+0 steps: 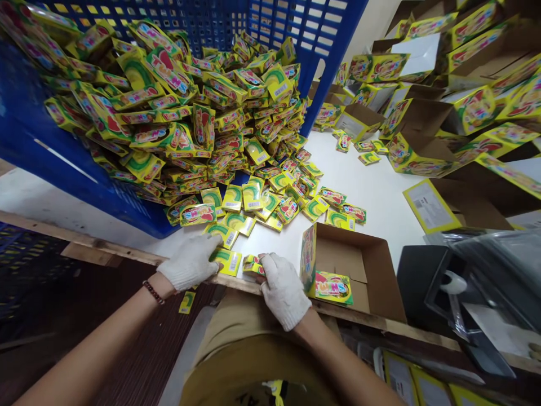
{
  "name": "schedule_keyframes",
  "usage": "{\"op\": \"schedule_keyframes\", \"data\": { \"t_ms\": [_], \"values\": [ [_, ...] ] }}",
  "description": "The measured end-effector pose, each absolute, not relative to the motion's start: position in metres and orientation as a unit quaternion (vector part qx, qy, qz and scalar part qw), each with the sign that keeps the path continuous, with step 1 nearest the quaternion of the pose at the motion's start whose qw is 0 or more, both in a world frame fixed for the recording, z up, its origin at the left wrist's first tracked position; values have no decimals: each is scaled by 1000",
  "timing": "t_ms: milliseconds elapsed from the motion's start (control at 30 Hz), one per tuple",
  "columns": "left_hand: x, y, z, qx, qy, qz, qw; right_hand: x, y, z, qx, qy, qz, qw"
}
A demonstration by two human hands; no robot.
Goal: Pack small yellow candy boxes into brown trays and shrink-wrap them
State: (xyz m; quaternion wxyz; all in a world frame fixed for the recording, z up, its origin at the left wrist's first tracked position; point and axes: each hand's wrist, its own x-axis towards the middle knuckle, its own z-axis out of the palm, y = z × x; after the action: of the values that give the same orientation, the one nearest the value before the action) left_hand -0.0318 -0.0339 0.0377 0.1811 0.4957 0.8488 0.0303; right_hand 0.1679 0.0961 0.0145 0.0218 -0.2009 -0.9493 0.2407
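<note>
My left hand (192,262), in a white knitted glove, has its thumb and fingers around the left end of a small flat yellow TWINS packet (230,263) at the table's front edge. To its right my right hand (285,287), gloved alike, grips a TWINS packet (252,264) standing on its side; whether several are stacked there I cannot tell. Just right of that hand stands an open cardboard box (382,270), brown inside, with TWINS packets (333,287) lying at its left front. Loose packets (252,196) with green-and-yellow backs are strewn beyond my hands.
A tipped blue plastic crate (338,51) spills a large heap of packets (169,113) onto the white table (380,192). Many open display boxes (418,135) are stacked at right. A black device (418,276) stands beside the box. One packet (186,302) lies below the table edge.
</note>
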Motion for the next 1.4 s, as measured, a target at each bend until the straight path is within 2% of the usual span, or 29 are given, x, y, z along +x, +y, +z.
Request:
{"op": "schedule_keyframes", "data": {
  "t_ms": [167,267,367,567,700,800,867,967,1033,1100,1167,1233,1333,1400],
  "values": [
    [-35,-33,42,476,856,0,202,180,96,20,-269,-852,426,141],
    [-32,-36,36,420,855,77,294,174,101,30,-303,-771,547,122],
    [-25,-38,29,390,833,142,365,167,108,37,-324,-724,603,83],
    [1,-16,31,530,819,134,176,171,126,57,-307,-736,596,96],
    [10,7,39,603,783,-7,154,177,143,77,-321,-735,590,91],
    [7,11,44,612,780,-39,124,177,155,88,-296,-713,631,74],
    [7,6,46,639,766,-15,74,174,163,92,-260,-668,696,41],
    [15,-5,43,690,715,68,-88,161,176,87,-210,-577,788,-43],
    [21,-10,36,701,671,142,-194,148,182,80,-199,-531,817,-109],
    [25,-14,28,699,642,207,-240,135,186,71,-193,-505,825,-163],
    [25,-15,18,684,640,269,-225,126,187,65,-187,-526,809,-185],
    [24,-16,8,617,682,357,-167,121,185,62,-190,-628,736,-165],
    [28,-14,-3,392,758,522,-2,119,177,59,-185,-858,470,-97],
    [37,-7,-7,253,740,613,117,119,169,56,-150,-942,293,-71]
  ]
}}
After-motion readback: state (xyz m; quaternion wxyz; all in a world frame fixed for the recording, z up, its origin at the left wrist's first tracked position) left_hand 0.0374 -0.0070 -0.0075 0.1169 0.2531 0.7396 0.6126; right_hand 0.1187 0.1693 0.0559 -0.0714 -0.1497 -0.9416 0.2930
